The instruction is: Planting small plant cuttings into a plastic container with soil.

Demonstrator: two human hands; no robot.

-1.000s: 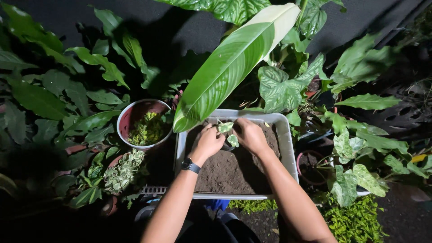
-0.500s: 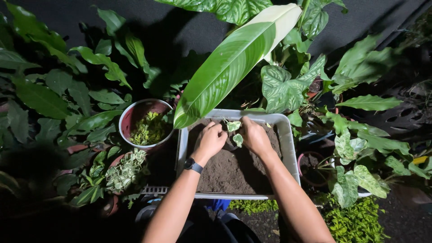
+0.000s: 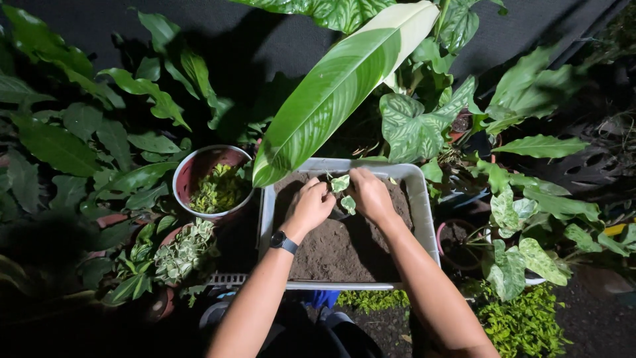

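A grey rectangular tray (image 3: 420, 212) filled with dark soil (image 3: 338, 245) lies in front of me. A small cutting with pale green-white leaves (image 3: 343, 192) stands in the soil at the tray's far end. My left hand (image 3: 310, 205), with a black watch on its wrist, presses its curled fingers into the soil on the cutting's left. My right hand (image 3: 371, 193) presses down on the cutting's right. Both hands touch the soil close around the stem, which is hidden between them.
A large green and cream leaf (image 3: 338, 86) hangs over the tray's far left corner. A round maroon pot (image 3: 211, 180) with small yellow-green plants stands left of the tray. Potted leafy plants crowd both sides, with a variegated one (image 3: 182, 248) at near left.
Both hands stay at the cutting; the fingers have shifted slightly in the soil around it. The view has barely moved.
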